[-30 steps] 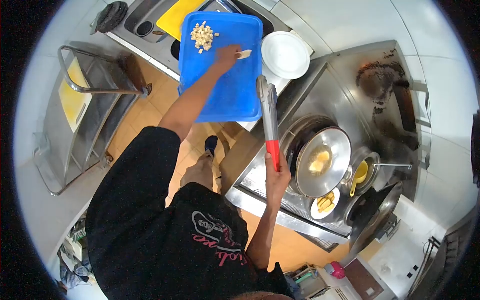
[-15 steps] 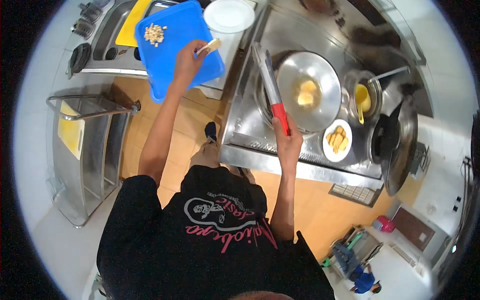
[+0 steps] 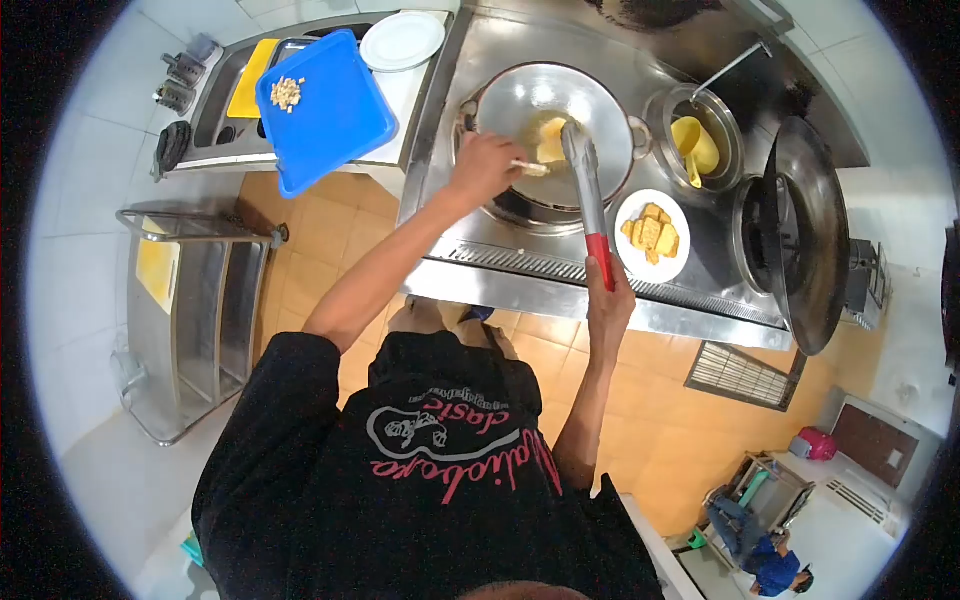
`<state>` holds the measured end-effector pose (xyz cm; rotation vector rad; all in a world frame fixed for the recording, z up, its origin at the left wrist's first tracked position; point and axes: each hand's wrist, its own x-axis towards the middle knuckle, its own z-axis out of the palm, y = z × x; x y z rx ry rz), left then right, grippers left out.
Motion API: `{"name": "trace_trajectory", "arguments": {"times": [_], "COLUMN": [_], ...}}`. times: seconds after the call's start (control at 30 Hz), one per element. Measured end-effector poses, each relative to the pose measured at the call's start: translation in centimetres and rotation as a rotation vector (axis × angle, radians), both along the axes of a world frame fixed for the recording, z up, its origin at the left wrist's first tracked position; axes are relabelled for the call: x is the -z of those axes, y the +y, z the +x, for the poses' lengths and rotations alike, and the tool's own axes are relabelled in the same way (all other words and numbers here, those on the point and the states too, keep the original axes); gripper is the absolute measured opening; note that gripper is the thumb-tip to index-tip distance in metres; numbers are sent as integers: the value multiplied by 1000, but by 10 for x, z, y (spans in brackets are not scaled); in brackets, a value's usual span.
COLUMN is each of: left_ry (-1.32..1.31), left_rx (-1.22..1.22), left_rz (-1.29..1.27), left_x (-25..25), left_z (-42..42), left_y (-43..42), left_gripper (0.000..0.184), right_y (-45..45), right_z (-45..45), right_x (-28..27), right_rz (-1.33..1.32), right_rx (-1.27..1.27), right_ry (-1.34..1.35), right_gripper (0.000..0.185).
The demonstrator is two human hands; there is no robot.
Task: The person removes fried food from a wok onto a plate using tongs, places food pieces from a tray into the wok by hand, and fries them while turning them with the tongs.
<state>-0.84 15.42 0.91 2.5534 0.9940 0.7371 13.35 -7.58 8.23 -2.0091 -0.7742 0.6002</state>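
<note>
My left hand (image 3: pixel 487 170) is over the near left side of a metal wok (image 3: pixel 505 110), pinching a pale, flat slice of food (image 3: pixel 532 169) that points toward the oil. Golden food (image 3: pixel 551 138) lies in the oil at the wok's middle. My right hand (image 3: pixel 610 300) grips the red handle of metal tongs (image 3: pixel 587 185), and their tips reach in beside that food. Whether the tong tips touch it I cannot tell. Just right of the tongs, an oval white plate (image 3: pixel 651 276) holds several browned fried pieces (image 3: pixel 652 237).
A blue tray (image 3: pixel 335 125) with small chopped bits (image 3: pixel 287 94) lies at the left, near a round white plate (image 3: pixel 402 42). Right of the wok are a yellow scoop (image 3: pixel 695 145) in a pot and a large dark wok (image 3: pixel 815 230) standing tilted. Another person (image 3: pixel 760 550) is far off, lower right.
My left hand has carried the pale slice from above the blue tray rightward to the wok. The tongs have swung from the wok's left side into it. My view has shifted toward the stove.
</note>
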Motion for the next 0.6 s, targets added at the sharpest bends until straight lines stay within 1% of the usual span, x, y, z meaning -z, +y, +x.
{"name": "trace_trajectory", "arguments": {"times": [0.03,0.13,0.23,0.27,0.33,0.4,0.47,0.5,0.57,0.6], "left_ry": [0,166,211,240,277,317,107,108,-186,-186], "left_rx": [3,10,42,26,28,28,24,22,-37,-40], "left_rz": [8,29,-18,13,-3,-27,-120,-117,-208,-202], "left_x": [4,16,24,26,30,27,17,7,-23,-43], "left_z": [12,41,56,60,65,65,57,50,29,16], "left_y": [-5,-14,-18,-18,-17,-18,-18,-19,-22,-26], "left_gripper": [11,12,13,14,15,15,17,17,16,16], "right_y": [-5,-15,-20,-22,-24,-26,-28,-28,-23,-20], "right_z": [5,17,22,24,28,34,40,42,48,49], "right_x": [-1,0,-1,-2,-2,4,9,10,11,13], "right_rz": [22,36,33,41,-42,-18,9,-27,-57,-61], "right_rx": [1,17,18,21,16,-6,-28,-37,-52,-80], "right_ry": [-22,3,-12,-14,16,-3,-18,-28,-41,-70], "right_gripper": [39,38,36,36,35,35,35,36,37,39]}}
